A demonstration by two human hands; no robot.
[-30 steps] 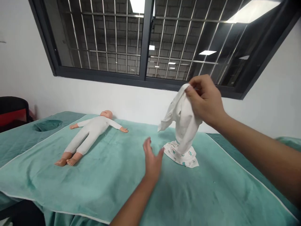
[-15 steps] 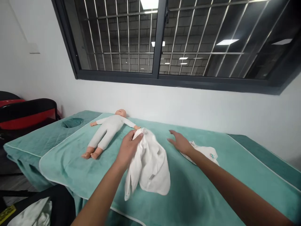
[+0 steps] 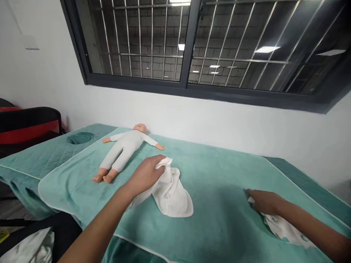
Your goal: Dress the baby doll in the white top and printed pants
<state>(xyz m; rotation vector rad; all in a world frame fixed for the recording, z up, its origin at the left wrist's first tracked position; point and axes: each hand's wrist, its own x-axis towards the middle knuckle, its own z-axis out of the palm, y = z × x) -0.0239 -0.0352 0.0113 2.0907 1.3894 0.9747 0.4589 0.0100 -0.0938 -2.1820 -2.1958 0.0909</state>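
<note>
Pinched in my left hand (image 3: 146, 174) is a corner of a plain white cloth (image 3: 175, 199), perhaps a small garment; its lower part hangs and spreads over the green bed cover. Over at the right, my right hand (image 3: 265, 202) is closed on a white cloth with a small green print (image 3: 287, 230), which trails under my wrist and forearm. A baby doll (image 3: 124, 149) in a pale long-sleeved suit lies on its back beyond my left hand, arms spread, feet toward me. Neither hand touches the doll.
The green-covered bed (image 3: 214, 160) runs along a white wall below a barred window (image 3: 186, 47). A face hole (image 3: 80, 138) is at its left end. Red-and-black chairs (image 3: 30, 126) stand at the left. Pale cloth (image 3: 30, 246) lies on a black seat at lower left.
My right hand has closed on the printed cloth and carried it right and nearer to me. My left hand has lowered the plain white cloth onto the bed. The view has shifted slightly.
</note>
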